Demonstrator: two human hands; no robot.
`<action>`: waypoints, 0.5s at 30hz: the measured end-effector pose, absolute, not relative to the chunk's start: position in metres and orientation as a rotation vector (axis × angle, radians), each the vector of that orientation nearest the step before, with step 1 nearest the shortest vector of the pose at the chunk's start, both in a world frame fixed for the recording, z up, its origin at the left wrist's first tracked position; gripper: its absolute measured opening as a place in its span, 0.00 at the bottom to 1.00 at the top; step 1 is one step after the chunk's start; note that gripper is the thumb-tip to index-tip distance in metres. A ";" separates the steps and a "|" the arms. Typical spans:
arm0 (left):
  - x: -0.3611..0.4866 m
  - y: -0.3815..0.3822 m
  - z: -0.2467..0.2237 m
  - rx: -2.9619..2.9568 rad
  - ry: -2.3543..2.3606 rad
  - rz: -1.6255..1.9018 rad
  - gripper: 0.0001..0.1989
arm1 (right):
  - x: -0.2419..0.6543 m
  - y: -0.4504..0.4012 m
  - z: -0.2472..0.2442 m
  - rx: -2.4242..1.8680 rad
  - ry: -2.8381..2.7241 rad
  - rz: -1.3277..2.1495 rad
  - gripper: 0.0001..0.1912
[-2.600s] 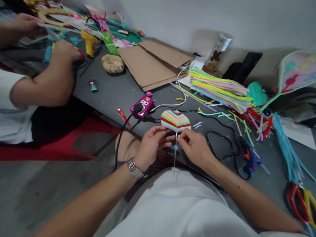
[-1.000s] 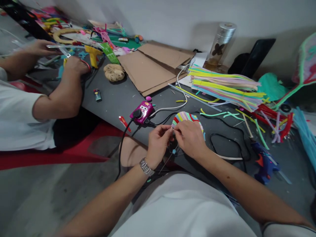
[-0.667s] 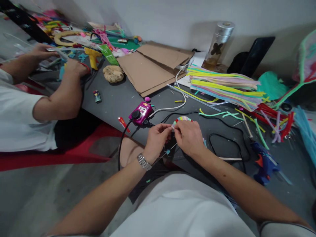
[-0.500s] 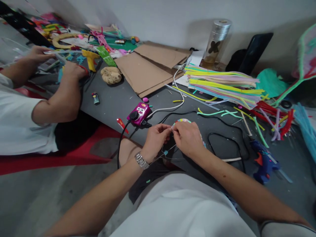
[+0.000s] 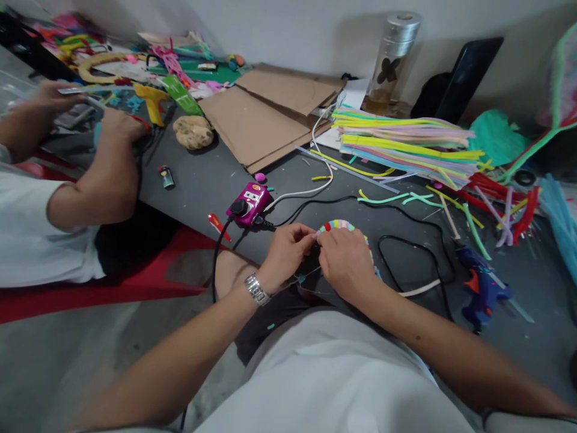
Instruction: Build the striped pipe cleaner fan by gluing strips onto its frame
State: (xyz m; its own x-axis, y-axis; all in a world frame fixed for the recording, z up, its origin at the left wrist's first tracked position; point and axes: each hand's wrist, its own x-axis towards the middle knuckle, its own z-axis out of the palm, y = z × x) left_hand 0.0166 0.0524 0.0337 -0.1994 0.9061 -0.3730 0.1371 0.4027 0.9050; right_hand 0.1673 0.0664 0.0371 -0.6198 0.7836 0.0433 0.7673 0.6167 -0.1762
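Observation:
Just above my lap, at the table's edge, I hold a curved ring [image 5: 337,225] banded in red, yellow, pink, white and other pastel colours. The fingers of my right hand [image 5: 347,261] are closed on it, covering much of its near side. Thumb and fingertips of my left hand [image 5: 288,252] pinch together at the ring's left end, meeting the right fingertips. What exactly the left fingertips grip there is too small to make out. Thin wire runs below both hands, with a small blue piece [image 5: 301,278] on it. A metal watch [image 5: 257,289] is on my left wrist.
A magenta power socket [image 5: 247,203] with black cords lies ahead of my left hand. On the right are a blue glue gun [image 5: 483,288] and a bundle of pipe cleaners [image 5: 406,141]. Cardboard [image 5: 270,120] lies behind. A co-worker's arm [image 5: 108,162] works at left.
The view has shifted slightly. My right hand has turned a little, and more of the ring's coloured bands show above it. Both hands stay together at the ring's left end.

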 end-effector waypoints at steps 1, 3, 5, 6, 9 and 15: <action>0.017 0.052 0.034 0.947 1.626 0.912 0.13 | 0.168 0.064 0.034 -1.288 -2.717 0.183 0.09; 0.016 0.053 0.036 0.956 1.621 0.881 0.13 | 0.168 0.059 0.031 -1.274 -2.709 0.134 0.10; 0.016 0.053 0.037 0.961 1.612 0.855 0.13 | 0.169 0.053 0.031 -1.307 -2.695 0.111 0.10; 0.016 0.053 0.038 0.969 1.606 0.845 0.12 | 0.169 0.050 0.032 -1.334 -2.687 0.107 0.10; 0.016 0.053 0.038 1.001 1.598 0.828 0.12 | 0.170 0.045 0.036 -1.382 -2.674 0.116 0.11; 0.016 0.053 0.040 0.942 1.596 0.861 0.13 | 0.167 0.042 0.043 -1.451 -2.641 0.193 0.11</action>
State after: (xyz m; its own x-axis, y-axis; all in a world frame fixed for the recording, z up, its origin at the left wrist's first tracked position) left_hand 0.0164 0.0534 0.0398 -0.1457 0.8992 -0.4125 0.1490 0.4322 0.8894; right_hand 0.1670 0.0421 0.0431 -0.5323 0.8453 0.0452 0.8297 0.5316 -0.1701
